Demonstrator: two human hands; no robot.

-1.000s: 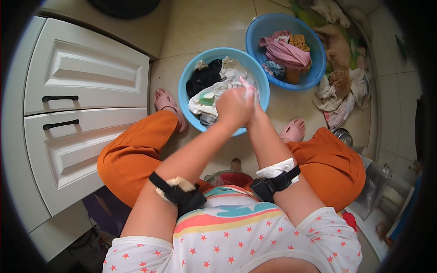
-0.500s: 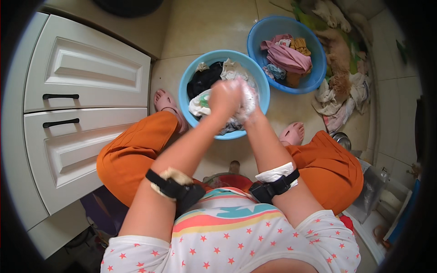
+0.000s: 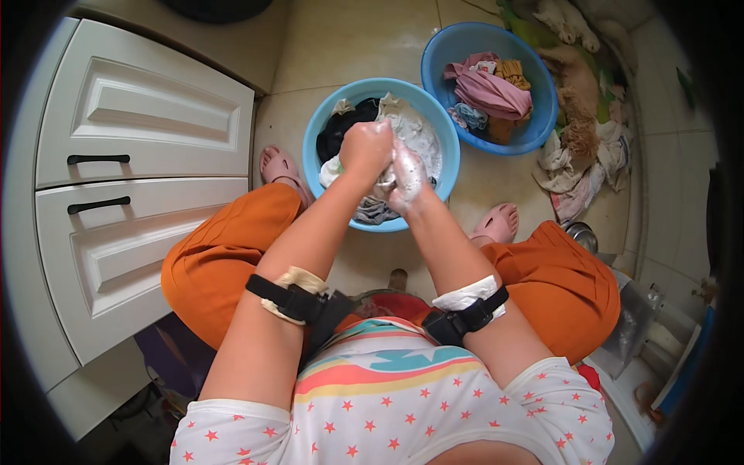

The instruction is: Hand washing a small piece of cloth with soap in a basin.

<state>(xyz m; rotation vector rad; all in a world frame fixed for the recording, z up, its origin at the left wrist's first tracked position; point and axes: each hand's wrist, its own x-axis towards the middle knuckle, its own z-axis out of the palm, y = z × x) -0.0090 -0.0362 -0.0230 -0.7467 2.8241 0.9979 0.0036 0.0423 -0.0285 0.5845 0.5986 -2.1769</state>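
Over a light-blue basin (image 3: 311,141), my left hand (image 3: 367,151) is closed in a fist, with suds on its knuckles. Pressed against it is my right hand (image 3: 408,177), coated in white foam, its fingers curled inward. Bunched between the two hands is a wet white cloth (image 3: 385,181), mostly hidden by them. In the basin lie a black garment (image 3: 335,133), a sudsy white garment (image 3: 418,133) at the far right and a grey cloth (image 3: 375,211) at the near side.
A second blue basin (image 3: 546,116) holds pink, mustard and blue clothes (image 3: 496,94). White cabinet doors (image 3: 147,116) stand at the left. A brown furry dog (image 3: 575,93) lies beside rumpled cloths (image 3: 559,170) at the right. My pink-shod feet flank the near basin.
My hands have come slightly nearer to me and lower in the view. They were blurred by motion; now their grip and the white garment behind them show more clearly.
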